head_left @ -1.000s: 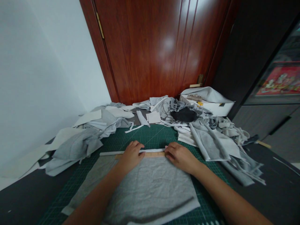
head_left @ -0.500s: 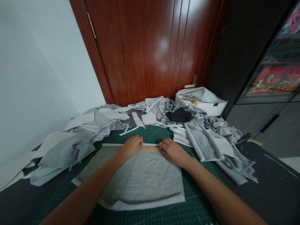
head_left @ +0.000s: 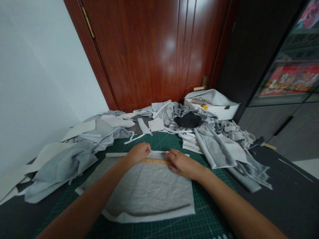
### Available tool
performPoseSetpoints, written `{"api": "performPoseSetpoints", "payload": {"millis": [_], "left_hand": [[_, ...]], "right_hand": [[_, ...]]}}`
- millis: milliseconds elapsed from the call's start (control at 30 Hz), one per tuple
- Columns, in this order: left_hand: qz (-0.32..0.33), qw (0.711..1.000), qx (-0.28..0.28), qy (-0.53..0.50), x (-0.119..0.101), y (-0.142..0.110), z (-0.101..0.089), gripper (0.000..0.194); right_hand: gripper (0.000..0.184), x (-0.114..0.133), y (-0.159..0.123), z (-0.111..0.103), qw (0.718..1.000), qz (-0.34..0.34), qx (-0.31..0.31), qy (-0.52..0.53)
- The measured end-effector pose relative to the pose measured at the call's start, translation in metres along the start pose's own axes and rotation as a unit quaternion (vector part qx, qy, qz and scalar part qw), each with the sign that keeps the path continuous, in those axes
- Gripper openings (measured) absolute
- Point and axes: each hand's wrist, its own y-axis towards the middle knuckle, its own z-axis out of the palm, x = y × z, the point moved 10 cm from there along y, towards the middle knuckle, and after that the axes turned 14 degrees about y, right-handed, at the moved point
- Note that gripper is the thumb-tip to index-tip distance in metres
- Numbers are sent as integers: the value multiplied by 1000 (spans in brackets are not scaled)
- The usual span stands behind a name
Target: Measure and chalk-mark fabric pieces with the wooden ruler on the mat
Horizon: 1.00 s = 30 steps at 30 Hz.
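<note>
A grey cloth (head_left: 152, 192) lies spread out, with its far edge folded over into a pale strip (head_left: 158, 154). Just below that strip a wooden ruler (head_left: 157, 161) rests across the cloth, its ends partly covered by my hands. My left hand (head_left: 139, 154) is closed at the fold, fingertips pinching its edge. To the right, my right hand (head_left: 183, 163) pinches the same folded edge between thumb and fingers, with its lower part over the ruler's right end. The cloth's near edge (head_left: 149, 217) curls up in a pale roll.
Under the cloth is a green gridded cutting mat (head_left: 209, 205) on a dark table (head_left: 286, 192). Grey fabric pieces (head_left: 67, 162) are heaped at left. More scraps (head_left: 216, 149) and a white box (head_left: 221, 111) stand at right. Behind are a brown door (head_left: 139, 53) and a cabinet (head_left: 271, 129).
Between my hands the folded strip now shows wider and flatter. My right hand has shifted slightly left along the fold. The whole view has moved a little.
</note>
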Motion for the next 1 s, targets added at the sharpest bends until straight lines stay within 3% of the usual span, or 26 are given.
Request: {"api": "performPoseSetpoints", "payload": {"millis": [233, 500, 800, 1000], "left_hand": [[-24, 999, -34, 20, -1, 19, -16, 17], [-93, 990, -91, 62, 8, 41, -42, 18], [-130, 986, -61, 90, 51, 13, -33, 18], [-94, 987, -113, 59, 32, -11, -41, 18]], "right_hand": [[39, 2, -8, -6, 999, -21, -14, 43], [44, 24, -9, 7, 995, -50, 16, 87], [39, 42, -6, 22, 991, -54, 47, 110], [39, 45, -5, 24, 991, -59, 50, 110]]}}
